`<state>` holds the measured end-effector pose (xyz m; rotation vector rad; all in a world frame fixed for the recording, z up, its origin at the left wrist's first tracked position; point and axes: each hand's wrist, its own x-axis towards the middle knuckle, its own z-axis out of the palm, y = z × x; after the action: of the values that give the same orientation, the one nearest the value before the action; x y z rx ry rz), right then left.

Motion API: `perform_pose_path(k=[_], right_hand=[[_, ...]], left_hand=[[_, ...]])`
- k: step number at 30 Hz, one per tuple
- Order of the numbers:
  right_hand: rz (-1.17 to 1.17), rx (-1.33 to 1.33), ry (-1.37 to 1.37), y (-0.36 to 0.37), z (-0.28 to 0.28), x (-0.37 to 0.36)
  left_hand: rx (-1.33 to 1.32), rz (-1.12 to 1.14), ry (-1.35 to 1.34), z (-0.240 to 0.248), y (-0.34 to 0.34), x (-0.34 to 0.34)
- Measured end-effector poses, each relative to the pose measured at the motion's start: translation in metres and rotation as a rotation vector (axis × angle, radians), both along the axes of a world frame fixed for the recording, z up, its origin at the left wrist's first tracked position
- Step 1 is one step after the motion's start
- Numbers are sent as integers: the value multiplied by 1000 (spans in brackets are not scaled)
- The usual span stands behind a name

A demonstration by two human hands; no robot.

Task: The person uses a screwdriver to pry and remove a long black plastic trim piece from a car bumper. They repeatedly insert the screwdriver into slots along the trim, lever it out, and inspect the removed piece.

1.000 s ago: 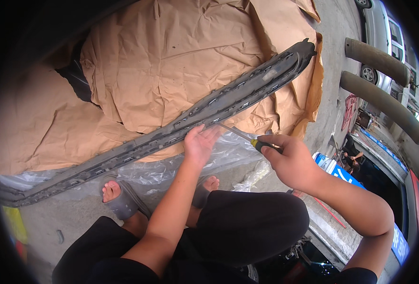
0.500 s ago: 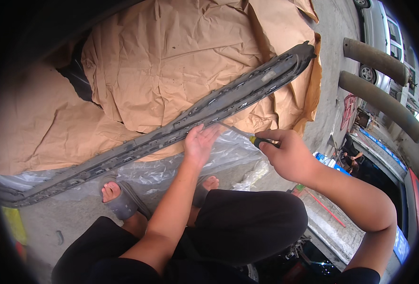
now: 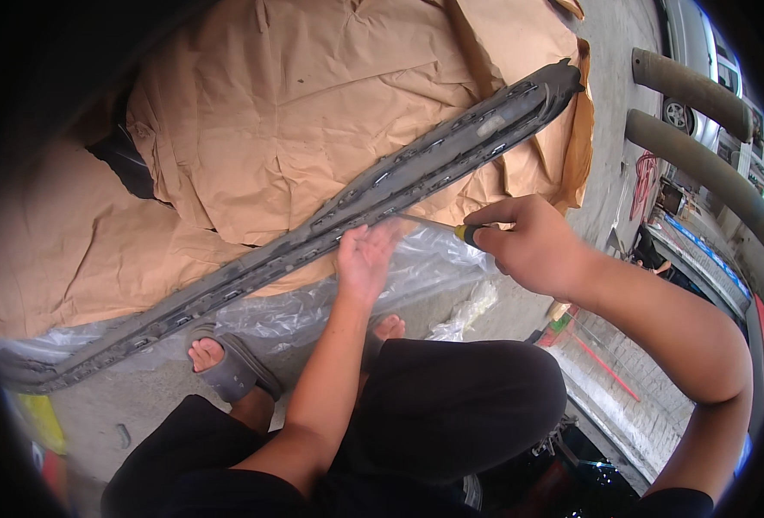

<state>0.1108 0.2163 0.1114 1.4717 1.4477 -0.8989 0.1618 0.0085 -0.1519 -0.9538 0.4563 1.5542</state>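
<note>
Head view: right hand [image 3: 541,250] works a screwdriver [image 3: 464,232] against a long dark trim strip [image 3: 403,183] beside the left hand [image 3: 368,259].

The trim strip, its clip-lined face up, lies aslant on the crumpled brown paper [image 3: 226,129], from near the paper's right edge down across its near edge at the left, over the clear plastic sheet [image 3: 433,259]. The right hand's grip is closed around the yellow-and-black handle; the thin shaft points left, its tip at the strip's near edge, just beside the left fingertips. The left hand's grip is wide, palm up, fingers at that same edge; whether they bear any weight, I cannot tell. A grey sandal [image 3: 242,367] stands on the concrete floor [image 3: 97,419] near the sheet.
</note>
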Motion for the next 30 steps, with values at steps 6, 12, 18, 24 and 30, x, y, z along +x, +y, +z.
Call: perform_pose_path(k=[6,12,18,24,30], right_hand=[[36,-63,-56,10,-2,-16],[143,-63,-22,13,-6,-14],[76,-43,-29,10,-5,-8],[-211,-37,-98,15,-7,-11],[178,-12,108,6,-9,10]], left_hand=[[-1,17,-8,-2,0,1],[-27,9,10,-3,-1,2],[-46,19,-15,-3,1,0],[-59,10,35,-1,4,-1],[-133,-6,10,-2,10,-1]])
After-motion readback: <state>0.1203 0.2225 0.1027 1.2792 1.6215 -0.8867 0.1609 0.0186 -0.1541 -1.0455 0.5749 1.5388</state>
